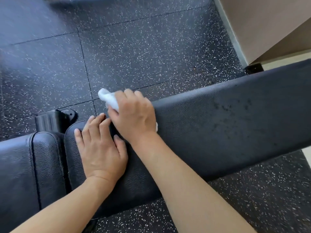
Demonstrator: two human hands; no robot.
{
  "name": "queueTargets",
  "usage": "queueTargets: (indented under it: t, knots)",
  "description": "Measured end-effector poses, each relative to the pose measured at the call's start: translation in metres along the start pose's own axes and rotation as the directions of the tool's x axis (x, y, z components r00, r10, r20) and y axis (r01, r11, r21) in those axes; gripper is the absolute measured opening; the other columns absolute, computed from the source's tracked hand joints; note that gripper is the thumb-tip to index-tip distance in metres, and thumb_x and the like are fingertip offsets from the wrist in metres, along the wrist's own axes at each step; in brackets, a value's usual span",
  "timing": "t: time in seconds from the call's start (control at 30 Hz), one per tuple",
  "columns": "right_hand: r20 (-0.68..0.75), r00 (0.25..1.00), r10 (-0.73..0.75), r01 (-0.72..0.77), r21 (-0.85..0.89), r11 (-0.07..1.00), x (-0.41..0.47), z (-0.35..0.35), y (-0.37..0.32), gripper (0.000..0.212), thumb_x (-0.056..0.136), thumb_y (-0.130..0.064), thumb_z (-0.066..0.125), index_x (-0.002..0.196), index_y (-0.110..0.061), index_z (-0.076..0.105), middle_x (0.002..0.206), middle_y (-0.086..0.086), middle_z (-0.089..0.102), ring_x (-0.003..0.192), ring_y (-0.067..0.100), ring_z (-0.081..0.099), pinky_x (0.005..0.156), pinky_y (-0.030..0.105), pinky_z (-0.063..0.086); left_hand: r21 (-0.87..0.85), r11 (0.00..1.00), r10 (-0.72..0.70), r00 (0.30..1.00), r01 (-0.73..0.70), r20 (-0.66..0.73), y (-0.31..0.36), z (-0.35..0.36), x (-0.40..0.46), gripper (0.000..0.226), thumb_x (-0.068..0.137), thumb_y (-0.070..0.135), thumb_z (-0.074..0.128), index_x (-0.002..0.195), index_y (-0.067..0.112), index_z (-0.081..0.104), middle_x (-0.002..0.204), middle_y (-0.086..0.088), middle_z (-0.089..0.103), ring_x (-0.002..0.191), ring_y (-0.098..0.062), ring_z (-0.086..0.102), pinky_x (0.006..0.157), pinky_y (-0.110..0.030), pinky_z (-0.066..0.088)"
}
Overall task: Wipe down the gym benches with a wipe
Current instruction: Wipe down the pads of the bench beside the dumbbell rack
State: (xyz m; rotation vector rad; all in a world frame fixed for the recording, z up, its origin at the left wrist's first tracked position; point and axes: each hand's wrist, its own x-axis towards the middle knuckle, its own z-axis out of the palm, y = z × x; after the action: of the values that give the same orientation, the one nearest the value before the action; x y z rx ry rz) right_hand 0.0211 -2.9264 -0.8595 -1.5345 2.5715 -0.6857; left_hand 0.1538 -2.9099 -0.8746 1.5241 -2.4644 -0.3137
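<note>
A long black padded bench (227, 125) runs from the lower left up to the right edge. Damp streaks show on its right part. My right hand (134, 113) grips a crumpled white wipe (109, 98) at the far edge of the pad, and the wipe sticks out past my fingers over the floor. My left hand (101, 148) lies flat with straight fingers on the pad's left end, just beside my right wrist. A separate black seat pad (21, 174) adjoins the bench at the left, across a narrow gap.
Black rubber floor tiles (134, 47) with white flecks surround the bench. A black foot of the bench frame (55, 118) rests on the floor beyond the seat pad. A beige wall with a grey baseboard (235, 39) stands at the upper right.
</note>
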Motion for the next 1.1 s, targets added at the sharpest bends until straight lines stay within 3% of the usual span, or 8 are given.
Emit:
queueTargets:
  t: [0.13, 0.2, 0.27, 0.37, 0.7, 0.83, 0.93, 1.1]
  knots:
    - [0.003, 0.991, -0.137, 0.137, 0.058, 0.989, -0.003, -0.019, 0.037, 0.028, 0.092, -0.041, 0.072, 0.092, -0.013, 0.068, 0.087, 0.007, 0.066, 0.081, 0.033, 0.062, 0.064, 0.043, 0.047, -0.003, 1.000, 0.002, 1.000, -0.002, -0.014, 0.001, -0.001, 0.001, 0.056, 0.086, 0.031, 0.043, 0.137, 0.013, 0.056, 0.150, -0.012, 0.052, 0.147, -0.038, 0.039, 0.124, -0.065, 0.018]
    - [0.033, 0.991, -0.128, 0.131, -0.131, 0.983, 0.011, -0.034, 0.083, 0.035, 0.096, -0.049, 0.059, 0.108, -0.018, 0.070, 0.096, 0.004, 0.067, 0.090, 0.032, 0.063, 0.069, 0.042, 0.048, -0.006, 1.000, 0.000, 1.000, 0.000, -0.016, 0.001, -0.002, 0.001, 0.055, 0.087, 0.031, 0.044, 0.137, 0.014, 0.056, 0.150, -0.011, 0.051, 0.147, -0.037, 0.039, 0.125, -0.064, 0.017]
    - [0.071, 0.997, 0.002, 0.020, -0.300, 0.954, 0.028, -0.050, 0.133, 0.042, 0.097, -0.055, 0.046, 0.118, -0.027, 0.068, 0.101, 0.001, 0.065, 0.094, 0.030, 0.062, 0.069, 0.040, 0.044, -0.008, 1.000, 0.003, 1.000, -0.003, -0.013, 0.001, -0.002, 0.001, 0.054, 0.087, 0.030, 0.046, 0.137, 0.014, 0.055, 0.150, -0.010, 0.051, 0.148, -0.036, 0.038, 0.125, -0.063, 0.016]
    - [-0.023, 0.977, 0.210, -0.208, -0.269, 0.940, 0.043, -0.064, 0.166, 0.042, 0.096, -0.055, 0.053, 0.094, -0.017, 0.071, 0.090, 0.009, 0.066, 0.084, 0.036, 0.061, 0.065, 0.036, 0.033, -0.012, 1.000, 0.003, 1.000, -0.003, -0.002, 0.000, -0.002, 0.001, 0.053, 0.087, 0.030, 0.048, 0.138, 0.015, 0.055, 0.150, -0.009, 0.050, 0.148, -0.035, 0.038, 0.125, -0.063, 0.016]
    - [0.034, 0.999, 0.011, -0.007, -0.128, 0.992, 0.019, 0.006, 0.003, 0.032, 0.093, -0.047, 0.066, 0.088, -0.017, 0.073, 0.088, 0.003, 0.069, 0.084, 0.029, 0.063, 0.064, 0.035, 0.032, -0.002, 1.000, -0.001, 1.000, 0.001, 0.010, 0.001, -0.002, 0.001, 0.055, 0.087, 0.033, 0.042, 0.137, 0.014, 0.056, 0.151, -0.010, 0.051, 0.148, -0.036, 0.039, 0.125, -0.064, 0.017]
    - [0.080, 0.995, -0.060, 0.063, -0.034, 0.997, 0.017, 0.000, 0.019, 0.037, 0.098, -0.053, 0.059, 0.098, -0.019, 0.072, 0.095, 0.003, 0.068, 0.092, 0.030, 0.062, 0.066, 0.036, 0.034, -0.004, 1.000, -0.001, 1.000, 0.001, 0.003, 0.000, -0.002, 0.000, 0.055, 0.087, 0.033, 0.042, 0.138, 0.016, 0.056, 0.151, -0.009, 0.051, 0.148, -0.035, 0.038, 0.125, -0.063, 0.017]
    - [-0.004, 1.000, 0.026, -0.026, -0.229, 0.973, 0.014, -0.028, 0.096, 0.044, 0.096, -0.058, 0.045, 0.112, -0.027, 0.072, 0.098, 0.003, 0.067, 0.092, 0.032, 0.062, 0.066, 0.036, 0.039, -0.002, 1.000, -0.004, 1.000, 0.004, -0.004, -0.001, -0.002, 0.001, 0.053, 0.088, 0.032, 0.045, 0.138, 0.017, 0.055, 0.151, -0.007, 0.050, 0.149, -0.034, 0.037, 0.126, -0.062, 0.015]
    - [-0.245, 0.947, 0.207, -0.244, -0.132, 0.961, -0.029, -0.067, 0.174, 0.039, 0.099, -0.048, 0.049, 0.084, -0.013, 0.056, 0.085, 0.009, 0.059, 0.081, 0.036, 0.055, 0.063, 0.044, 0.041, -0.015, 1.000, -0.002, 1.000, 0.002, 0.002, -0.002, -0.002, 0.000, 0.053, 0.089, 0.032, 0.044, 0.138, 0.016, 0.055, 0.151, -0.008, 0.050, 0.150, -0.033, 0.036, 0.126, -0.062, 0.014]
